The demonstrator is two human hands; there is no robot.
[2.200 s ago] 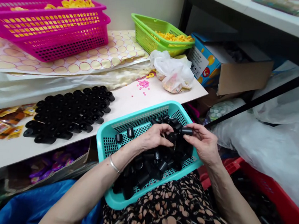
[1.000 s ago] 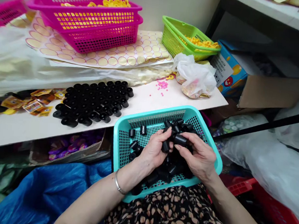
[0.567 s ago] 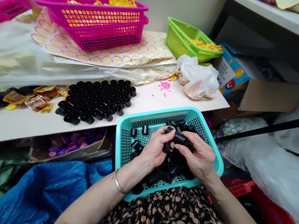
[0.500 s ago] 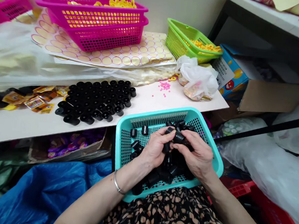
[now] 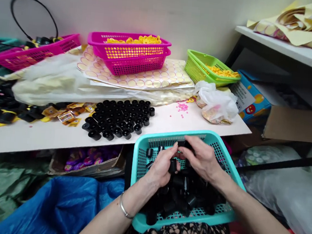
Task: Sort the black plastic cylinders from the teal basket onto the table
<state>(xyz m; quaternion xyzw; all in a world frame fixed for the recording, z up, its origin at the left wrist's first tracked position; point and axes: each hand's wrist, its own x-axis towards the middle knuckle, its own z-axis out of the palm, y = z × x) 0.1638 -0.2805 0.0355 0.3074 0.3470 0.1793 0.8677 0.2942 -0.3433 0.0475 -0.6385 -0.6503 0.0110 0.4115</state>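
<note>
Over the turquoise basket (image 5: 137, 173) on my lap, my left hand (image 5: 162, 165) is closed around small black cylindrical caps. One black cap (image 5: 173, 166) shows at its fingers. My right hand (image 5: 200, 159) is bent over close by, its thumb and fingers closed on another black cap (image 5: 183, 144) between the two hands. How many pieces the hands hold is partly hidden. Below them, many loose black caps (image 5: 184, 192) lie jumbled in the basket. On the white table, a dense group of black caps (image 5: 120, 119) stands upright in rows.
Pink baskets (image 5: 139, 62) and a green basket (image 5: 203, 70) with yellow pieces stand at the back. Left are orange packets (image 5: 65, 116). A white plastic bag (image 5: 219, 104) lies near pink beads (image 5: 182, 107). A cardboard box (image 5: 86, 169) sits under the table; an open box (image 5: 294, 123) stands right.
The view has tilted up and shifted left, so the scene sits lower and farther right. Both hands remain together over the basket; the right hand has turned more over the caps.
</note>
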